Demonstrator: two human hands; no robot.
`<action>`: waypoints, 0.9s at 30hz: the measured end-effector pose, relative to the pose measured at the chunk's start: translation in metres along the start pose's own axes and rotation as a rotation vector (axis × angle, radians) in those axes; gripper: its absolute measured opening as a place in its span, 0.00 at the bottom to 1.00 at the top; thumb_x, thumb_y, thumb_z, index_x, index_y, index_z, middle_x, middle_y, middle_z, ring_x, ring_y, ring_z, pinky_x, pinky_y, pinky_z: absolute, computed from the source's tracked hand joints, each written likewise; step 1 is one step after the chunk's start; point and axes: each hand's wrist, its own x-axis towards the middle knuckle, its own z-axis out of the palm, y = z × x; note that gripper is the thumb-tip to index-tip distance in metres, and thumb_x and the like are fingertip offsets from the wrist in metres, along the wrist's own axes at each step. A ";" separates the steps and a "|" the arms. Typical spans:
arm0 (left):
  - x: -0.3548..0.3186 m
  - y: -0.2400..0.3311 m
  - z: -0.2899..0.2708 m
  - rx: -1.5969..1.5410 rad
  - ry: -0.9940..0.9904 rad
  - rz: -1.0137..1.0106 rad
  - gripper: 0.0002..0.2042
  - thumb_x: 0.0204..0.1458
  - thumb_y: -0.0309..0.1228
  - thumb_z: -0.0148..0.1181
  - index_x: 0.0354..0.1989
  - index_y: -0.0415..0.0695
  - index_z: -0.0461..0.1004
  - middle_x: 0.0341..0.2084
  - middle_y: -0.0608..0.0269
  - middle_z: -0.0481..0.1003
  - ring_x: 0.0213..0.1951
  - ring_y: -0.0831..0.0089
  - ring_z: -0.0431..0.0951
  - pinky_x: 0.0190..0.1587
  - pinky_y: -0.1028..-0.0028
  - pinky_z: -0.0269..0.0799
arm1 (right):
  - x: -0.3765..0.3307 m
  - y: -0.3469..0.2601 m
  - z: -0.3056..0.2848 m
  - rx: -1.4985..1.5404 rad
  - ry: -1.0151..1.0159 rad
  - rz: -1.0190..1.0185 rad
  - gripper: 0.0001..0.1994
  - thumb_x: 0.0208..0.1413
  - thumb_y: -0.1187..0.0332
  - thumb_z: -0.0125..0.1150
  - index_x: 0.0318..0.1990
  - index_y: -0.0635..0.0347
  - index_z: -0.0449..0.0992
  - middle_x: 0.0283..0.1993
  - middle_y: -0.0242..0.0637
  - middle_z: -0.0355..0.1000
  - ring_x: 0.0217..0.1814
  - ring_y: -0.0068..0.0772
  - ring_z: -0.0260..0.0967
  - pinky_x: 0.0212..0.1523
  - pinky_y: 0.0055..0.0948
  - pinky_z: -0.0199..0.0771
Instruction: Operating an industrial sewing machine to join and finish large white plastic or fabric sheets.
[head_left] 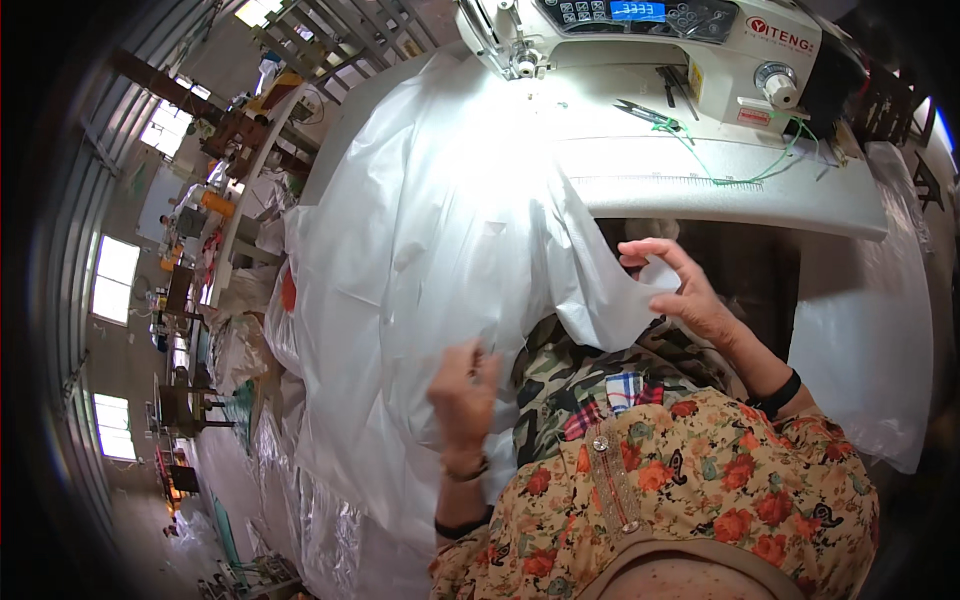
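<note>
A large sheet of white fabric [440,230] drapes from the sewing table over its front edge and down to my lap. My left hand [463,395] pinches a fold of this fabric low at the centre. My right hand [680,290] grips the fabric's corner edge in front of the table, fingers curled around it. The white sewing machine [650,35] stands at the top, its needle area [525,65] above the fabric's far end.
Scissors [645,112] and green thread [740,165] lie on the white table top [760,190] right of the fabric. More white fabric hangs at the right [870,330]. Heaps of white fabric and other workstations line the left side [240,330].
</note>
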 end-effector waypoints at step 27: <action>-0.038 0.035 -0.021 -0.444 -0.122 -0.290 0.19 0.56 0.20 0.59 0.57 0.37 0.72 0.45 0.60 0.74 0.40 0.72 0.72 0.41 0.69 0.72 | 0.003 0.002 0.103 -0.325 -0.494 0.090 0.13 0.66 0.68 0.55 0.54 0.67 0.72 0.33 0.39 0.80 0.34 0.24 0.77 0.37 0.25 0.77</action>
